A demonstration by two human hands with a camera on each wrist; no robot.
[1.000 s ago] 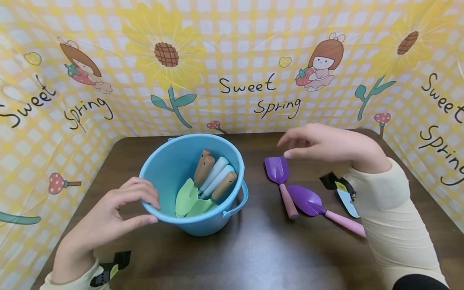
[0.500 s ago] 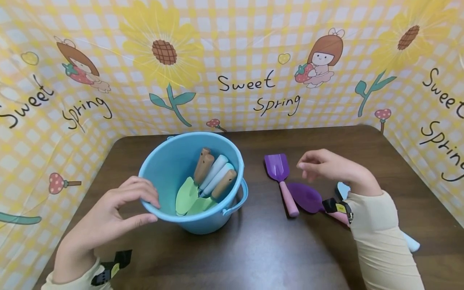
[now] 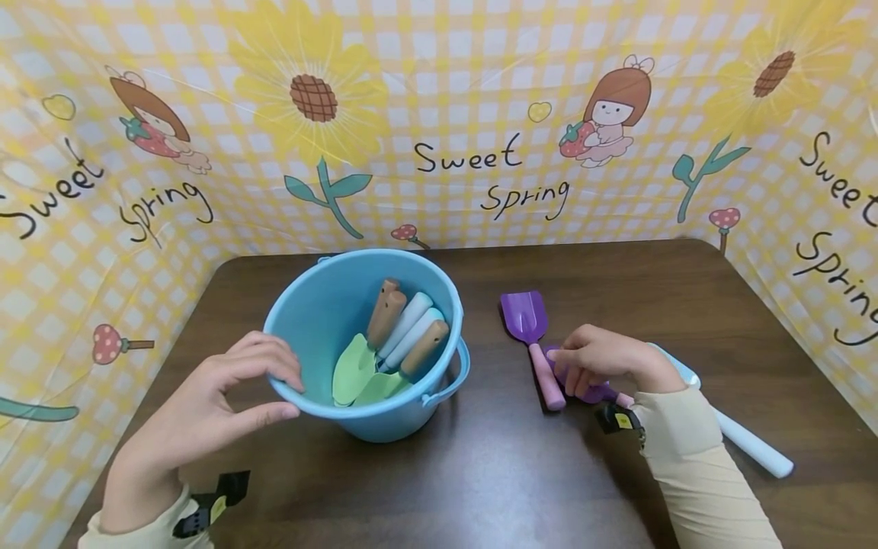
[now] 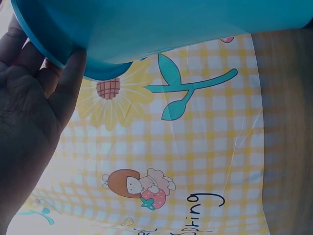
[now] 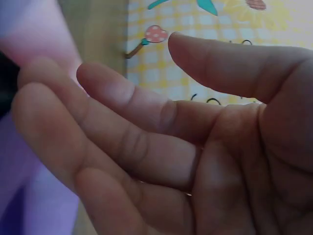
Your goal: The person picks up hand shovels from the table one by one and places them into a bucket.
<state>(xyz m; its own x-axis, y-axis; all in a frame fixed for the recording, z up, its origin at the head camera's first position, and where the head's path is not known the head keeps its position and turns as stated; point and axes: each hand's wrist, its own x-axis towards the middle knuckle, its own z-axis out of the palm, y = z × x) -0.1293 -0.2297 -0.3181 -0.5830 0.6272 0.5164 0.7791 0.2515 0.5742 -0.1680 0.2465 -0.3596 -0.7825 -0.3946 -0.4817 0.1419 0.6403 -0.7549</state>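
My left hand [image 3: 213,396] pinches the near-left rim of a light blue bucket [image 3: 298,347], thumb outside and fingers over the edge. Inside lie several small garden tools with green blades [image 3: 353,372], brown handles [image 3: 386,319] and pale blue handles [image 3: 410,335]. Right of the bucket, my right hand [image 3: 609,358] is over a purple trowel [image 3: 595,393], hiding much of it. In the right wrist view its fingers [image 5: 110,125] are loosely bent, thumb apart, nothing between them. Just left of that hand lies a square-ended purple shovel [image 3: 524,314] with a pink handle.
A light blue tool [image 3: 754,446] lies at the right, partly behind the right wrist. The bucket's handle [image 3: 453,381] hangs on its right side. A yellow checked cloth [image 3: 473,99] stands around the back and sides of the dark wooden table [image 3: 480,488].
My right hand has come down and toward me from above the square shovel's blade to over the other purple trowel. The light blue tool shows more now. The left hand and bucket stay put.
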